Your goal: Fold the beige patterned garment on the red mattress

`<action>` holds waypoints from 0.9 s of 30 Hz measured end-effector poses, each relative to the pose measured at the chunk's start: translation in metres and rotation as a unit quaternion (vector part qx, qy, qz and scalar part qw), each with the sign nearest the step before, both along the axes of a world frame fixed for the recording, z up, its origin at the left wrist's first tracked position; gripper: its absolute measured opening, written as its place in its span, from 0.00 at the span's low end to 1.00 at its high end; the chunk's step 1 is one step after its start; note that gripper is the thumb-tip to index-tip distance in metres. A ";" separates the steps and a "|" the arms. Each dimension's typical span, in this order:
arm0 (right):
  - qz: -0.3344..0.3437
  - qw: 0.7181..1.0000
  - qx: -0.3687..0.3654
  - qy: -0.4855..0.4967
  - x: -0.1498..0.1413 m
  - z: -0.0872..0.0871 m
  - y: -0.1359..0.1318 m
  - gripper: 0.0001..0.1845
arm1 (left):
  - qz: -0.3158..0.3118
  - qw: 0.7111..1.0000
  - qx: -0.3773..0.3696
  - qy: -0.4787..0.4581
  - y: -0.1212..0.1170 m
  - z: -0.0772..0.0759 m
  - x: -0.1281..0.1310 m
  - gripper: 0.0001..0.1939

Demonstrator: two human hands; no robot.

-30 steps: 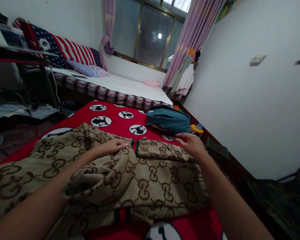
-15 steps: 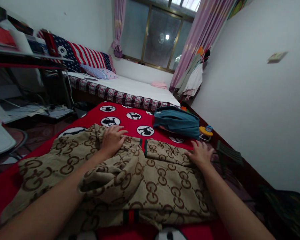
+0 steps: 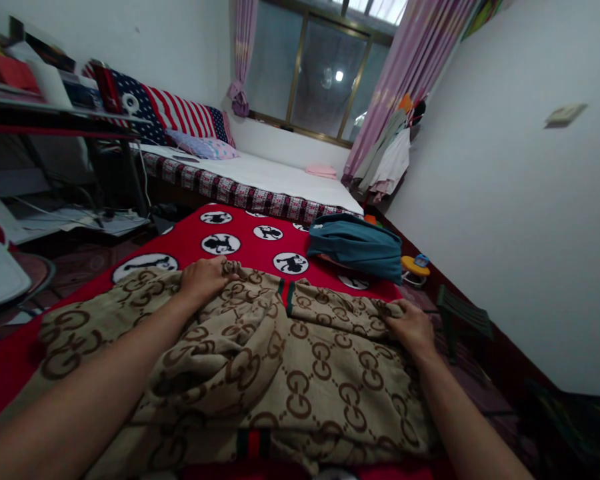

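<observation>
A tan garment [image 3: 325, 380] with a brown interlocking-letter pattern and green-red stripes lies spread across a red blanket [image 3: 245, 257]. Its exact kind is unclear; folds bunch up around a dark opening left of centre. Along its far edge, my left hand [image 3: 205, 279] is closed on a fold of the cloth, fingers curled over the far side and partly hidden. My right hand [image 3: 414, 327] pinches the garment at its far right corner. Between the hands the far edge runs roughly straight, with one stripe near the middle.
A folded teal cloth item [image 3: 355, 247] lies on the blanket beyond the garment. Behind stands a bed [image 3: 260, 177] with a white cover. A cluttered desk [image 3: 55, 123] and a white chair [image 3: 0, 277] are at left. A dark green stool [image 3: 464, 317] stands by the right wall.
Both hands were spread flat on the garment and are now closed on its far edge. My left hand has shifted slightly left; the camera view has moved a little.
</observation>
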State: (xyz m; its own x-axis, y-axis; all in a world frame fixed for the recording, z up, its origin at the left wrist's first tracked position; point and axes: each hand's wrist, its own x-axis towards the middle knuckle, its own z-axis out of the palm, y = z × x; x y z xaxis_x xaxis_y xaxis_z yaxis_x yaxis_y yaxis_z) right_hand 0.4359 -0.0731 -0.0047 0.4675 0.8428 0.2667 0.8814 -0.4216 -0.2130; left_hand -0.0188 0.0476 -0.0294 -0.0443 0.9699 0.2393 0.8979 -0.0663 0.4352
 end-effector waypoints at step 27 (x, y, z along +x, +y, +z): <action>0.271 0.940 0.092 -0.185 -0.045 -0.044 -0.017 0.22 | -0.186 0.981 -0.050 0.037 -0.089 -0.007 -0.009 0.18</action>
State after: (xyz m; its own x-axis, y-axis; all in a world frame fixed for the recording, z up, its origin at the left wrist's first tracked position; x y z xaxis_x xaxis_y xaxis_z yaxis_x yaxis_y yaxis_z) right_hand 0.3911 -0.0902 -0.0487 -0.1716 0.8544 0.4905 0.9841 0.1255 0.1257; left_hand -0.0280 -0.0416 -0.0362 0.3302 0.9349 0.1305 0.8497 -0.3546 0.3902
